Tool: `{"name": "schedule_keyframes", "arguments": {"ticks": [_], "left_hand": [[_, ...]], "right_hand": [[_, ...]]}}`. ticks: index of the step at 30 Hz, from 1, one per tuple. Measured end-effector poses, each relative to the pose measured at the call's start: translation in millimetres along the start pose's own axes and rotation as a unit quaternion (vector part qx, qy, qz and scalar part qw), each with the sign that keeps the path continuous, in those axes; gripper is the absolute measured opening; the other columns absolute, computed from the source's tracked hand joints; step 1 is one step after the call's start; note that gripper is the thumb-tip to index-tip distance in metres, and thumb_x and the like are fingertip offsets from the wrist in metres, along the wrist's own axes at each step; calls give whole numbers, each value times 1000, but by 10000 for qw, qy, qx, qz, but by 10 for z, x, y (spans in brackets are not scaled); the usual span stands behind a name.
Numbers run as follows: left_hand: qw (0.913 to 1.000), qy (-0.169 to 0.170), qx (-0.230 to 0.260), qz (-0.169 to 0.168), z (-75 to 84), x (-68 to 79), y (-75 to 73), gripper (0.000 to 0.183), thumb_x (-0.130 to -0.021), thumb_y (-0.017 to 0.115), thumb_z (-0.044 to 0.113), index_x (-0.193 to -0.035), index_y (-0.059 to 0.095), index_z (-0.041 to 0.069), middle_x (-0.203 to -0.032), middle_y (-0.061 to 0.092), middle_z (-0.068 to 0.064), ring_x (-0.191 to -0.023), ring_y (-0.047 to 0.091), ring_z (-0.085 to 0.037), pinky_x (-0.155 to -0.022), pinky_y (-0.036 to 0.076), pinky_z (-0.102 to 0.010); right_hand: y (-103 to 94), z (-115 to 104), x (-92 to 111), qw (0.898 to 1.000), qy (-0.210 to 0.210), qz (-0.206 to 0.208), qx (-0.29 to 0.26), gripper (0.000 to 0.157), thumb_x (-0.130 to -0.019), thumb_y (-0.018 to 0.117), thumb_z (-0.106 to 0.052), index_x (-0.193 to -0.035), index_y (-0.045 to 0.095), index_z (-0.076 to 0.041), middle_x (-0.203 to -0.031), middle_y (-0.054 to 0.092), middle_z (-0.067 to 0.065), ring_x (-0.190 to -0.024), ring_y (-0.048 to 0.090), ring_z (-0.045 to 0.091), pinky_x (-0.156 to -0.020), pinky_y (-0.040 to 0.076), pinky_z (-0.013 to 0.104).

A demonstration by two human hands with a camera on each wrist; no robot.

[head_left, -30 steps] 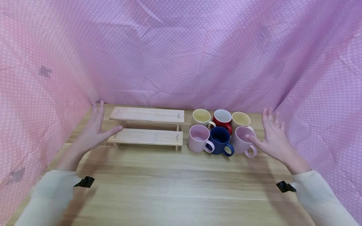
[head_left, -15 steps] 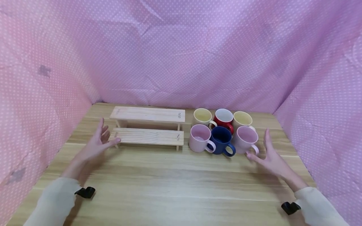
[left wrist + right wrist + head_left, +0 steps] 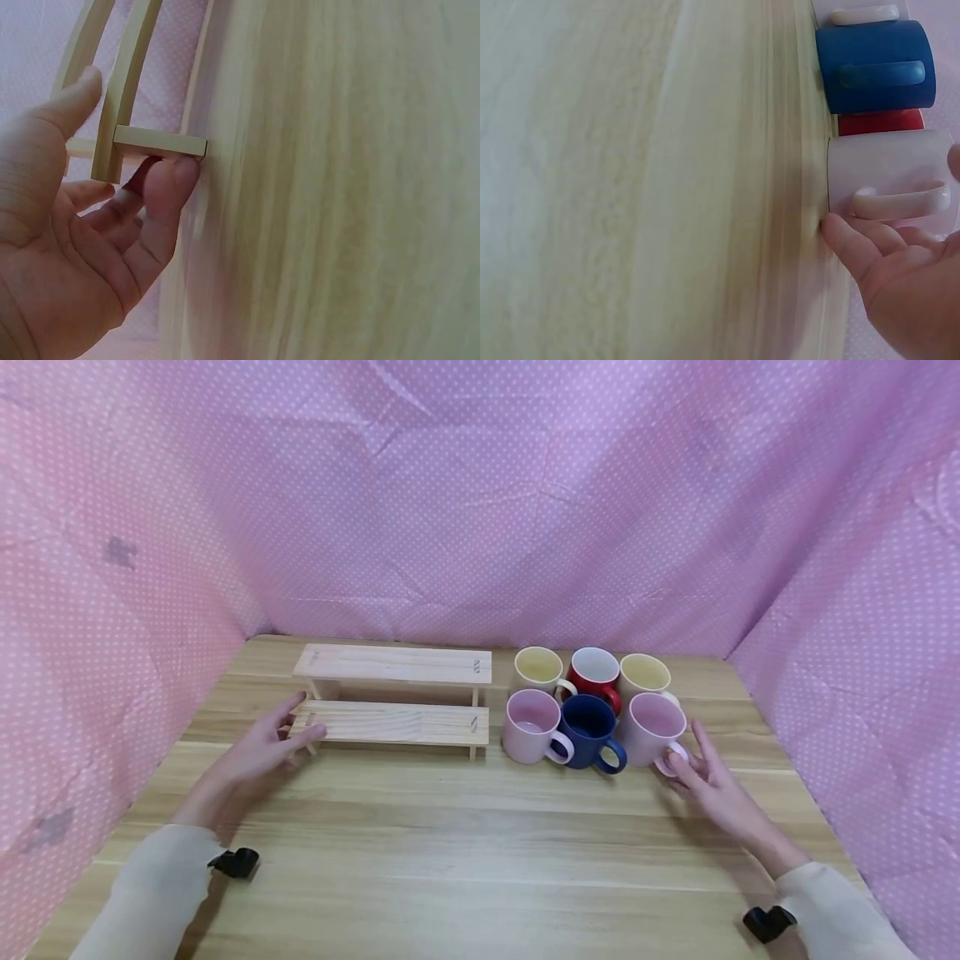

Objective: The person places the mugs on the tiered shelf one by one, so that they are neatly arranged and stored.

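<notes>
My left hand point(image 3: 258, 750) is at the left end of a small two-step wooden shelf point(image 3: 405, 724). In the left wrist view, its thumb lies over the lower plank point(image 3: 124, 82) and the curled fingers point(image 3: 171, 180) come round the end by the leg point(image 3: 161, 141). At the far right of the mug group, my right hand point(image 3: 716, 789) reaches a pink mug point(image 3: 637, 739). The right wrist view shows its fingers point(image 3: 851, 244) extended under the mug's handle point(image 3: 900, 202), a fingertip near the mug's base. The thumb stays apart, at the frame's right edge.
Beside that mug stand a blue mug point(image 3: 587, 743) and another pink mug point(image 3: 525, 739). Behind them are a red mug point(image 3: 577, 681) with a white inside and two yellow mugs, one at the left point(image 3: 537, 668). Pink dotted cloth point(image 3: 480, 510) encloses the wooden table point(image 3: 450, 852).
Both hands have come down from above the table. The left has closed in on the shelf's left end, the right on the pink mug's handle. Mugs and shelf keep their places.
</notes>
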State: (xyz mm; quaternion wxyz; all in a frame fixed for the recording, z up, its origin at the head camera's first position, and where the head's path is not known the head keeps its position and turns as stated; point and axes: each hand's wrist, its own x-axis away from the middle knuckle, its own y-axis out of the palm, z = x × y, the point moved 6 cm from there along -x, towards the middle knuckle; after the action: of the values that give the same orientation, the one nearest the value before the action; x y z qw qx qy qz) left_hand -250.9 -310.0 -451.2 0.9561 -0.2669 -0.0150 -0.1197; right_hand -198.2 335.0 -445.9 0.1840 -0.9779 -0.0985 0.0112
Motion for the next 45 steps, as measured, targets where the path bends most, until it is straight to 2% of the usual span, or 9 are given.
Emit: {"name": "schedule_keyframes", "arguments": {"ticks": [4, 8, 10, 12, 14, 17, 20, 22, 45], "left_hand": [[10000, 29, -46, -42, -26, -25, -2, 91, -101, 66, 35, -163, 7, 5, -119, 46, -35, -71, 59, -24, -55, 55, -33], [9991, 183, -378, -29, -15, -29, -27, 89, -102, 63, 37, -161, 8, 1, -131, 49, -38, -99, 59, -34, -73, 53, -24], [9981, 234, -577, -24, -14, -15, -47, 88, -103, 61, 37, -161, 7, -1, -144, 45, -35, -120, 52, -37, -88, 45, -15], [9981, 211, -570, -46, -26, 0, -60, 87, -103, 61, 35, -160, 6, -2, -145, 47, -32, -126, 48, -37, -93, 40, -11], [9983, 211, -544, -69, -37, 18, -65, 86, -104, 60, 34, -160, 5, -2, -134, 58, -29, -125, 51, -32, -94, 38, -10], [9989, 216, -408, -50, -53, 35, -49, 86, -104, 60, 33, -160, 4, -3, -108, 67, -27, -93, 60, -20, -76, 47, -16], [9998, 173, -38, -96, -69, 35, -16, 87, -104, 61, 31, -160, 3, -2, -84, 61, -23, -64, 51, -14, -54, 47, -28], [9996, 100, 239, -139, -81, 28, 7, 89, -103, 62, 30, -161, 2, 0, -73, 54, -17, -52, 44, -12, -44, 43, -33], [9997, -172, -60, -136, -9, -1, -16, 93, -101, 65, 39, -162, 5, 3, -88, 53, -14, -59, 49, -13, -48, 48, -31]], "right_hand": [[-4, 33, 1, 9994, 189, -22, -277, 71, -112, 38, -25, -160, -10, -3, -141, 33, 50, -105, 65, 9, -86, 56, 28], [-10, 67, -11, 9979, 470, -40, -444, 68, -112, 39, -30, -160, 2, 0, -144, 33, 46, -108, 66, 17, -88, 57, 32], [-7, 73, -25, 9969, 596, -69, -501, 65, -111, 40, -32, -158, 10, 1, -147, 34, 43, -109, 66, 19, -88, 57, 34], [-5, 71, -36, 9956, 728, -100, -584, 60, -111, 42, -34, -155, 20, 1, -147, 38, 38, -110, 66, 18, -89, 57, 35], [-12, 63, -44, 9941, 803, -142, -709, 52, -110, 44, -34, -148, 30, -2, -144, 49, 27, -109, 66, 17, -89, 57, 36], [-25, 57, -47, 9927, 810, -214, -871, 42, -110, 45, -32, -139, 40, -2, -133, 60, 7, -107, 67, 15, -87, 58, 35], [-27, 57, -44, 9918, 695, -330, -1017, 41, -110, 46, -29, -136, 48, 2, -124, 65, -4, -108, 68, 14, -88, 58, 34], [-23, 55, -42, 9916, 603, -394, -1078, 42, -111, 45, -27, -136, 51, 6, -124, 67, -3, -110, 67, 13, -88, 57, 34], [9, 34, -18, 9785, 249, -784, -1891, 35, -111, 42, -16, -140, 54, -2, -128, 67, 1, -117, 64, 13, -92, 55, 34]]}}
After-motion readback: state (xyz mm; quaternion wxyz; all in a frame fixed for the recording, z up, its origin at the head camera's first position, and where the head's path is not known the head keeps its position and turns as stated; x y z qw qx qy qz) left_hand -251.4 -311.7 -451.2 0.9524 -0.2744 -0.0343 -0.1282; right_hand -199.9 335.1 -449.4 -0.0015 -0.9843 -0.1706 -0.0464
